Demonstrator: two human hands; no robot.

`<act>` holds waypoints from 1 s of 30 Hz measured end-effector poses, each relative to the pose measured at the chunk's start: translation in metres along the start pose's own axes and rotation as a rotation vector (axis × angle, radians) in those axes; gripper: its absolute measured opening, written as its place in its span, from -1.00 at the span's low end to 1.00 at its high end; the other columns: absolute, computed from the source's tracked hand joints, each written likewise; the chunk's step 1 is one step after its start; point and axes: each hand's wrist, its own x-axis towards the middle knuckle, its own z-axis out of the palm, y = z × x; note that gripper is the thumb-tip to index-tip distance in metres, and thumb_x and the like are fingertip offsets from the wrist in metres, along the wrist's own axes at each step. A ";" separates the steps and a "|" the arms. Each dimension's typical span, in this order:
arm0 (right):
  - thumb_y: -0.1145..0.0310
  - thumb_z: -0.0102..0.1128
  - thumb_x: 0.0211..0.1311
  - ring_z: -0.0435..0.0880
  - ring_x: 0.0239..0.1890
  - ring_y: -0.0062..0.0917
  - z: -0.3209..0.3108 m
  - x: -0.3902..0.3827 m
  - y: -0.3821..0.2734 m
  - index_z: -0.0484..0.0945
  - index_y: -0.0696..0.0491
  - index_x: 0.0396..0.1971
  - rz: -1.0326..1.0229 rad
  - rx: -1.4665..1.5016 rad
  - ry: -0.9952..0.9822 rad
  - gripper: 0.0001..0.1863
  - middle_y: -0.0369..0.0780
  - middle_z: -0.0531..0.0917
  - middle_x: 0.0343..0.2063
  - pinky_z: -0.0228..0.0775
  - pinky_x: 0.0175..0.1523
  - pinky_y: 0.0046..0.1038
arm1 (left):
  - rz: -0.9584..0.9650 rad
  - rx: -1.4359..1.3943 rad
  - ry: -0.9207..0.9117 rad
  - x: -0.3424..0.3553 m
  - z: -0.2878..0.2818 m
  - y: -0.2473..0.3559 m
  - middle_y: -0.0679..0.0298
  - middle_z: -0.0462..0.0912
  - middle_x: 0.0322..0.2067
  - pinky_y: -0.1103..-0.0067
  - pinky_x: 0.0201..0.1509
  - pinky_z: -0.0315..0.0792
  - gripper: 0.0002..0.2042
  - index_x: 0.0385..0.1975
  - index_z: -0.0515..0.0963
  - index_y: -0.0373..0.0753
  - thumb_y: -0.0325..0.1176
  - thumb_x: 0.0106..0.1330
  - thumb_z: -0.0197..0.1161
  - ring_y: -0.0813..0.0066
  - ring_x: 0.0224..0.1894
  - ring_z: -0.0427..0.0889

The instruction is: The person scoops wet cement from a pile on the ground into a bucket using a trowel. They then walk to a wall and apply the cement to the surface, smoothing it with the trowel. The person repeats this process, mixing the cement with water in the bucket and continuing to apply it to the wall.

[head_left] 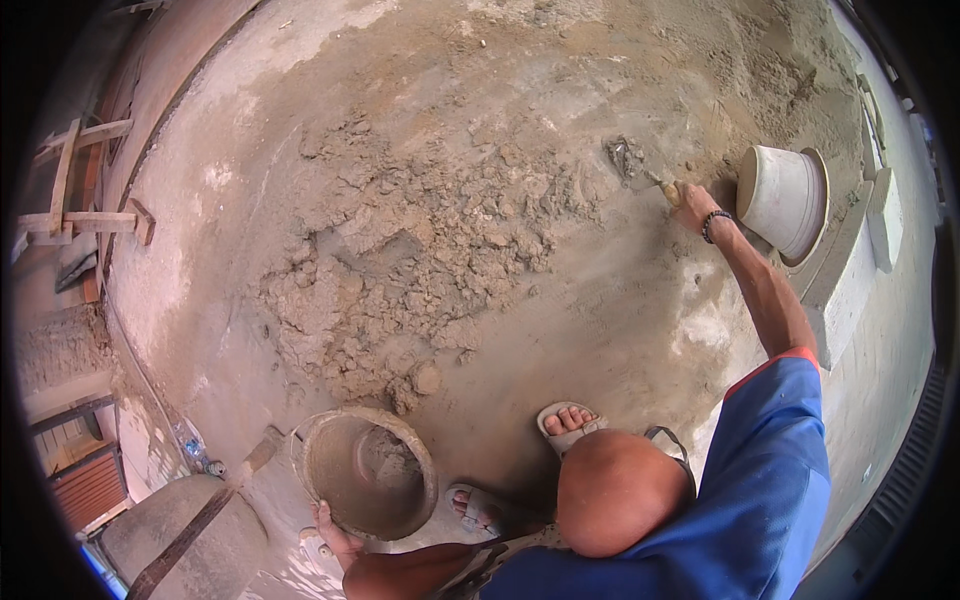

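Observation:
My right hand (693, 207), wearing a dark beaded bracelet, is closed on the handle of a trowel (628, 162), whose blade carries grey wet mortar at the upper right of the floor. A broad, lumpy pile of mortar (410, 270) spreads over the middle of the concrete floor. My left hand (334, 532) grips the near rim of a mortar-smeared bucket (335, 435) at the lower left, with some grey mix at its bottom. A pale bucket (768, 195) lies on its side just right of my right hand.
Long pale blocks (838, 300) line the right side. Wooden pieces (62, 185) stand along the left edge. At the lower left are a long-handled tool (195, 530) and a plastic bottle (190, 445). My sandalled feet (563, 420) are beside the left bucket.

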 end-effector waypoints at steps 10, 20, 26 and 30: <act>0.39 0.18 -0.01 0.61 -0.15 -0.01 0.015 -0.045 -0.116 0.47 0.19 -0.19 -0.167 -0.057 -0.147 -0.66 0.11 0.63 -0.28 0.48 -0.07 -0.13 | -0.011 -0.071 0.053 -0.011 0.005 -0.006 0.06 0.33 0.19 0.24 0.22 0.33 -0.32 0.35 0.10 -0.21 -0.31 0.24 0.22 0.11 0.15 0.38; 0.34 0.17 0.06 0.62 -0.15 0.02 0.102 -0.098 -0.206 0.44 0.18 -0.06 -0.328 -0.079 -0.292 -0.58 0.12 0.63 -0.28 0.51 -0.05 -0.14 | 0.040 -0.145 0.252 -0.029 0.027 -0.017 0.13 0.45 0.07 0.33 0.14 0.38 -0.50 0.20 0.29 -0.24 -0.38 0.25 0.19 0.22 0.05 0.46; 0.35 0.17 0.04 0.61 -0.14 0.03 0.116 -0.106 -0.226 0.45 0.24 -0.11 -0.426 -0.115 -0.242 -0.59 0.16 0.62 -0.31 0.51 -0.06 -0.13 | 0.077 -0.181 0.086 -0.030 0.037 -0.002 0.15 0.54 -0.06 0.36 0.05 0.43 -0.65 0.04 0.40 -0.28 -0.41 0.25 0.15 0.28 -0.05 0.53; 0.37 0.17 0.02 0.60 -0.15 0.03 0.117 -0.108 -0.231 0.45 0.25 -0.13 -0.475 -0.104 -0.210 -0.60 0.17 0.61 -0.32 0.50 -0.06 -0.13 | 0.065 -0.172 0.087 -0.036 0.056 0.014 0.15 0.55 -0.09 0.37 0.01 0.45 -0.68 0.01 0.41 -0.30 -0.43 0.25 0.15 0.29 -0.10 0.55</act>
